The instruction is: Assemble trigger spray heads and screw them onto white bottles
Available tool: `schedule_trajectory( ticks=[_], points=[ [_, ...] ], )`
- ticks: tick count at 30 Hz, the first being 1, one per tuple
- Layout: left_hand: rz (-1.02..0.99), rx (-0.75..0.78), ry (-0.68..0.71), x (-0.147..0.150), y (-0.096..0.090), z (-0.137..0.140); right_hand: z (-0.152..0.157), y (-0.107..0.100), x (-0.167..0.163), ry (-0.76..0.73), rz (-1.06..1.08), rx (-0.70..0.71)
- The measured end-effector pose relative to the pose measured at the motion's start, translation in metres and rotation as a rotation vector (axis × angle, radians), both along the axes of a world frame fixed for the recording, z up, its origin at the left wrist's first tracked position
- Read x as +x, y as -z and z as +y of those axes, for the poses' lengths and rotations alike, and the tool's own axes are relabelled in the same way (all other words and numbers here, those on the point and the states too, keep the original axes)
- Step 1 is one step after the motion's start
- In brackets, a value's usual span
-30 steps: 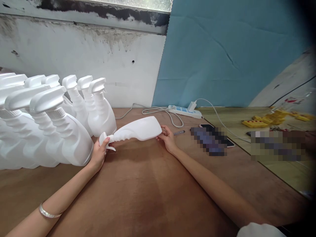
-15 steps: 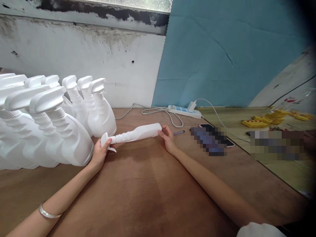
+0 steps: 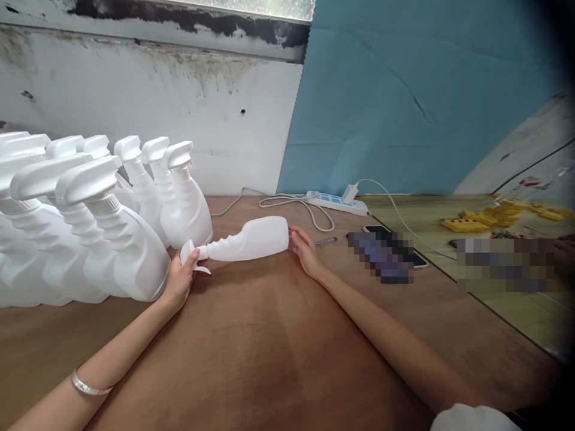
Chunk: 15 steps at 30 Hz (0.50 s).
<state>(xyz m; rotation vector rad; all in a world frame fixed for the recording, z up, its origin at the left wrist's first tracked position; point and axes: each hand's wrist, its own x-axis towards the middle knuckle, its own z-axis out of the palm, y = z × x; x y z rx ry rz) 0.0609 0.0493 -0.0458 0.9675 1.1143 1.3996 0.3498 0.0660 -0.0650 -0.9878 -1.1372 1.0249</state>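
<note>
A white plastic spray bottle (image 3: 256,239) lies nearly level above the table, its trigger head to the left and its base to the right. Around the trigger head and neck, the fingers of my left hand (image 3: 180,280) are closed. The trigger sticks out below that hand. At the other end, my right hand (image 3: 306,251) has its thumb and fingertips against the base of the bottle. Part of those fingertips is hidden behind it. Several matching white spray bottles (image 3: 135,257) stand upright in a close group to the left of my left hand.
A power strip (image 3: 339,203) with a plugged-in charger and looping white cable lies along the wall. A small grey tool (image 3: 326,241) and a dark phone (image 3: 418,258), beside a blurred patch, lie to the right. Yellow pieces (image 3: 467,224) are on the adjoining surface.
The spray bottle has turned about its long axis, so its broad side now faces me instead of its narrow side. My right fingers have shifted around its base.
</note>
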Motion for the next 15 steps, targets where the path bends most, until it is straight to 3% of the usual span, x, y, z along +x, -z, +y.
schedule_trajectory(
  ticks=[6,15],
  points=[
    [-0.004,-0.011,-0.008,0.0005,-0.0001,0.0003,0.0021,0.0031,0.0029,-0.090,-0.026,0.048],
    [-0.006,0.012,0.010,-0.0009,0.0059,0.0028,0.0025,0.0047,0.0010,-0.078,-0.078,0.021]
  ],
)
